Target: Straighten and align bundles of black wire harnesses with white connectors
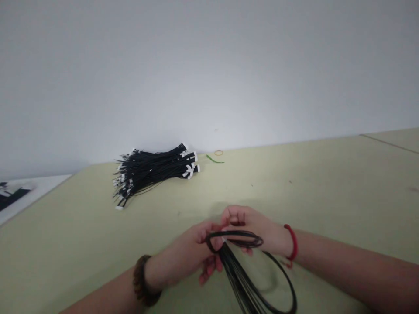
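A bundle of black cables (pixel 244 283) hangs in loops between my hands, its lower end running out of the bottom of the view. My left hand (pixel 203 246) grips the bundle at its upper end, thumb and forefinger closed on it. From the other side my right hand (pixel 250 226) pinches at the same spot, with a small loop of the cable lying across its fingers. A little white shows between the fingertips, too small to make out. The left wrist has a brown beaded bracelet (pixel 144 281), the right a red cord bracelet (pixel 291 244).
A pile of black cables (pixel 157 168) with white connectors lies at the back left of the pale table (pixel 327 183), near the wall. Beside it are a green strip (pixel 214 160) and a thin rubber band (pixel 218 151). A white surface (pixel 39 192) with dark items adjoins at far left.
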